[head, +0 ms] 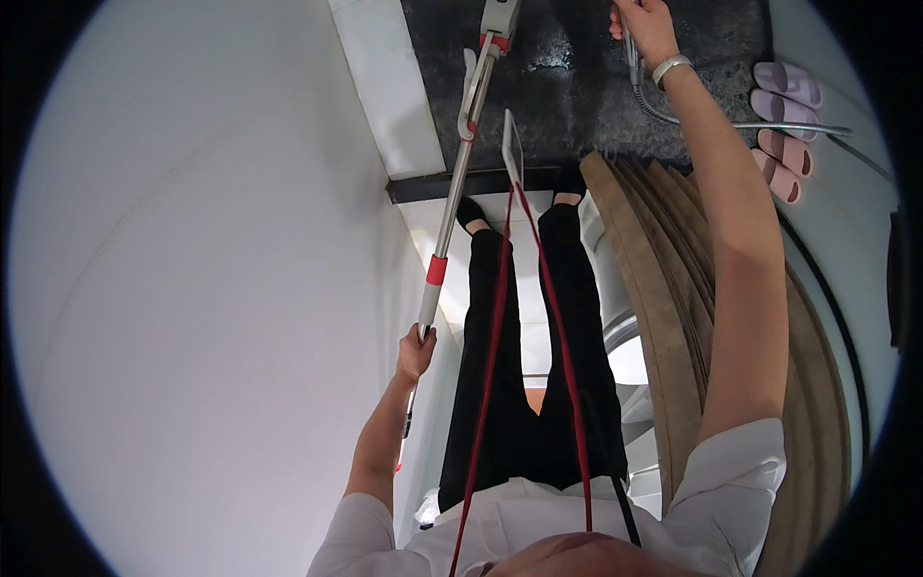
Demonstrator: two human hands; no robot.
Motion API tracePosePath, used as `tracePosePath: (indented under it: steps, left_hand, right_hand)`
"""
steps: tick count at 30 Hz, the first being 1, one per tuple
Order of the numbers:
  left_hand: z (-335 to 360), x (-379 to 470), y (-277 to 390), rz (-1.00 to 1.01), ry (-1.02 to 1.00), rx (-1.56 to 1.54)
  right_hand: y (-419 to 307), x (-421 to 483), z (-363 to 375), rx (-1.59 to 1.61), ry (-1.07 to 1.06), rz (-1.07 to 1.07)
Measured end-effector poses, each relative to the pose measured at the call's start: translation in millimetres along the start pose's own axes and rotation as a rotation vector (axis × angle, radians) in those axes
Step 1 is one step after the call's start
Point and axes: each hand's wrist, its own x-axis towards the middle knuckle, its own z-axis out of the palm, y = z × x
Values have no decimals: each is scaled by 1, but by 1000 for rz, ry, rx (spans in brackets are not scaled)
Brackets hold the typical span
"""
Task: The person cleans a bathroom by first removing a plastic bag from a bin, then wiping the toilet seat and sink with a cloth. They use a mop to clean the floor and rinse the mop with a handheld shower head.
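My left hand (417, 353) is closed round the metal handle of a mop (456, 184) with grey and red plastic parts, which slants up to its grey head at the top edge. My right hand (647, 30), a band on its wrist, grips a chrome hand shower (632, 49) at the top; the shower's head is beyond the frame. From it a metal hose (771, 125) runs to the right-hand wall. A wet, shiny patch lies on the dark floor (533, 94) between the mop and the shower. A badge (513, 148) on a red lanyard hangs before me.
Two pairs of slippers, lilac (786, 85) and pink (786, 153), stand against the right wall. A brown shower curtain (649, 288) hangs bunched beside my legs, near a white toilet (627, 357). A dark raised threshold (425, 187) crosses the floor at my feet. A white wall (216, 252) rises at left.
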Motion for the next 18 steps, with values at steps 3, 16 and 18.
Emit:
tracePosePath:
  steps: [3,16,18]
  left_hand:
    - [3,-3,5,19,19,14]
    - [12,-42,52,-2,-124,-151]
    - [6,-42,52,-37,-198,-158]
  right_hand:
    - [-8,-1,16,-96,-122,114]
    - [76,22,163,-1008,-497,-228]
    - [86,31,178,-1244,-580,-260]
